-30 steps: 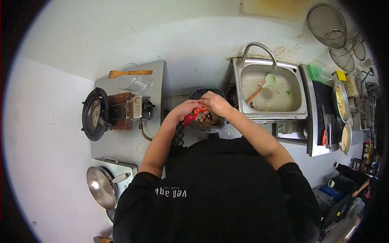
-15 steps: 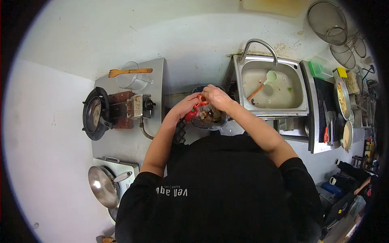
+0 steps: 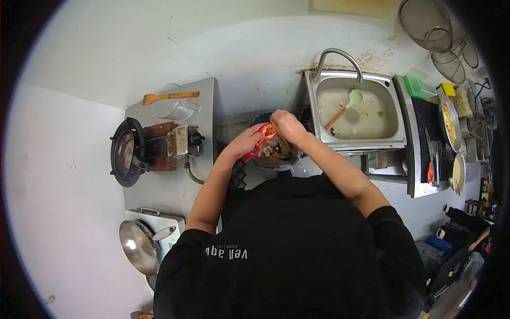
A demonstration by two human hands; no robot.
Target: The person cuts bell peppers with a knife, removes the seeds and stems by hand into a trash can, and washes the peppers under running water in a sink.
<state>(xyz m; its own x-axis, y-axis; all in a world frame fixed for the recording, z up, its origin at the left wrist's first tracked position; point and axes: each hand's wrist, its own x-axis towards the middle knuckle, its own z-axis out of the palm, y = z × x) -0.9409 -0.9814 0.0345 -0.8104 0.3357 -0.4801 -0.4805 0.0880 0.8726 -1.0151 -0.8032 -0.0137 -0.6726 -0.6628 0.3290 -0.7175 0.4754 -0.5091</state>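
Observation:
Over a dark bin with food scraps inside, my left hand grips a red pepper that looks split open. My right hand is closed at the pepper's upper right edge, its fingers curled; what it pinches there is too small to make out. Another red part of the pepper shows below my left fingers.
Right of the bin is a sink with a green ladle in cloudy water. A burner, a glass jug and a steel pan are at left. A knife lies far right; a co-worker's arm shows lower right.
My hands have drawn slightly apart, and more of the pepper's open inside shows between them. My right hand has shifted a little to the right.

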